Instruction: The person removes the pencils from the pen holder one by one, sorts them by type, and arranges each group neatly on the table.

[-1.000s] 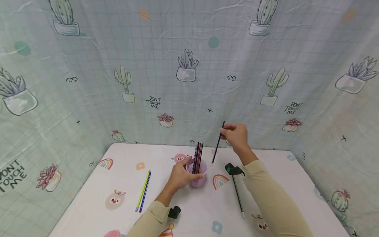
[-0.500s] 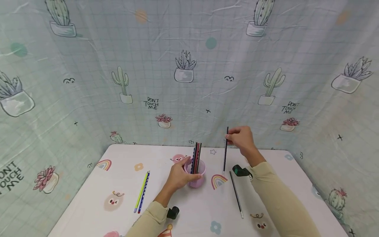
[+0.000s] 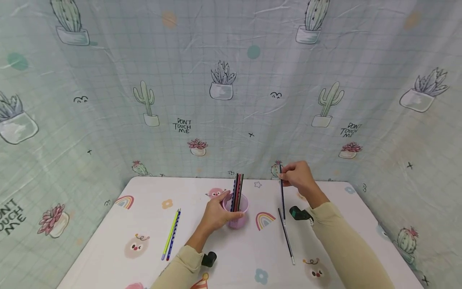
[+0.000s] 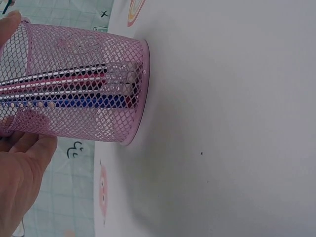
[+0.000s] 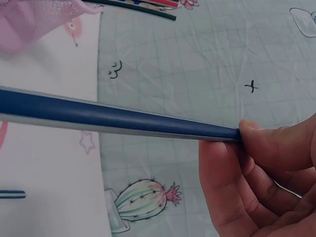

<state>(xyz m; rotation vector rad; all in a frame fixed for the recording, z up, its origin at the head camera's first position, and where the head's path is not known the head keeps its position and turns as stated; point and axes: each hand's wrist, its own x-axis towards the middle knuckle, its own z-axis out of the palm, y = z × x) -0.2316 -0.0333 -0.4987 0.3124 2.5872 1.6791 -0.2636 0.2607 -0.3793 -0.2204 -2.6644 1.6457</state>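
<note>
Left hand (image 3: 218, 214): grip curled round the pink cylindrical mesh cup (image 4: 84, 52), a multicoloured pencil bundle (image 3: 237, 190) inside. Right hand (image 3: 299, 175): grip pinched on the upper end of a slim blue-and-silver pencil (image 5: 123, 118), held near-upright, right of the cup. On the white printed desk (image 3: 249, 257) we count a dark striped pencil (image 3: 286, 241), a lime-yellow pencil (image 3: 171, 234) and a blue white-dotted pencil (image 3: 173, 235).

So the backdrop cloth (image 3: 231, 48) literally says "DON'T TOUCH ME" in black hand-drawn caps, lol. One print (image 3: 183, 125) sits left of centre above a pink succulent drawing (image 3: 197, 147), and another copy (image 3: 350, 129) is over on the right. A third one (image 3: 11, 212) gets cropped at the left edge, but "OUCH ME" is readable. Small x marks (image 3: 251, 135) dot the same fabric too.
</note>
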